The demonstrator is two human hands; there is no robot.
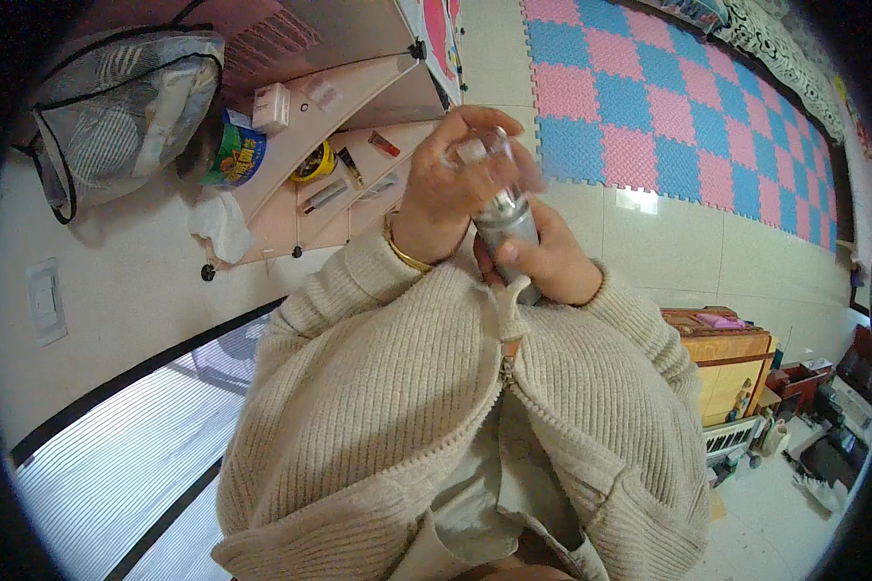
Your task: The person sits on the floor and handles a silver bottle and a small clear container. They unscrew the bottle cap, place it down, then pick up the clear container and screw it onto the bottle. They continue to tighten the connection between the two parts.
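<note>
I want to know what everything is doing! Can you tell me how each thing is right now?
Silver bottle: upright, held in both hands, clear cap on top.
Left hand: closed over the bottle's cap.
Right hand: wrapped around the bottle's body.
Cardigan zipper: partly open.
Mesh bag: hanging, stuffed full.
Pink shelf: open, holding small items.
</note>
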